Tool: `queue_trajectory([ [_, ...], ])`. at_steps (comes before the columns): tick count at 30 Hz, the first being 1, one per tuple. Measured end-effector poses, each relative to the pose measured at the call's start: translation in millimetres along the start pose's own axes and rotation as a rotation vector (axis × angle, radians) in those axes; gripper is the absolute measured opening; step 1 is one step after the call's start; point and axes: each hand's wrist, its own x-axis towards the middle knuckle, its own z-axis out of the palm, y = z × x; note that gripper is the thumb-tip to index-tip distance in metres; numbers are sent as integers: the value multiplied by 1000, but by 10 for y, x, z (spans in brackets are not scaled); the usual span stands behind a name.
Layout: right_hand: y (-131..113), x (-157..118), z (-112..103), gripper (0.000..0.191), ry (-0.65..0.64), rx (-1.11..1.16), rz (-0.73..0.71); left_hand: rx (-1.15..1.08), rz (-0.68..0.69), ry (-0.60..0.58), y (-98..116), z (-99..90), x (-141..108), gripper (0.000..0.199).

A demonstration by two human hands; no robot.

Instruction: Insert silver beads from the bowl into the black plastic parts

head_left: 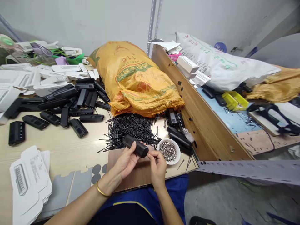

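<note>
A black, elongated plastic casing (136,146) lies tilted across the fingers of my left hand (126,162), which is closed around it with the thumb on top. My right hand (158,170) pinches at the casing's near right end; whatever is between those fingertips is too small to make out. Both hands are above a brown board (138,179) at the table's front edge. Just right of my right hand stands a white bowl (179,153) full of small shiny metal pieces (167,151). Behind the casing spreads a heap of thin black sticks (132,126).
An orange woven sack (140,81) lies behind the heap. More black casings (78,127) are piled at left, near white cartons (58,78). Flattened cartons (30,184) lie front left. A wooden partition (199,109) borders the right side, with a white sack (211,62) beyond.
</note>
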Motion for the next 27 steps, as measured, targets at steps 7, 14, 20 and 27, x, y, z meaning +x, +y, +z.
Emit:
queue_trajectory([
  [7, -75, -27, -37, 14, 22, 114, 19, 34, 15, -80, 137, 101, -143, 11],
  [14, -67, -62, -61, 12, 26, 0, -82, 30, -15, -40, 123, 161, -138, 15],
  [20, -97, -76, -161, 14, 41, -2, -59, 170, 183, -181, 181, 37, -379, 26],
  [27, 14, -29, -478, 22, 133, -118, 7, 1049, 515, -251, -17, -301, -146, 28],
])
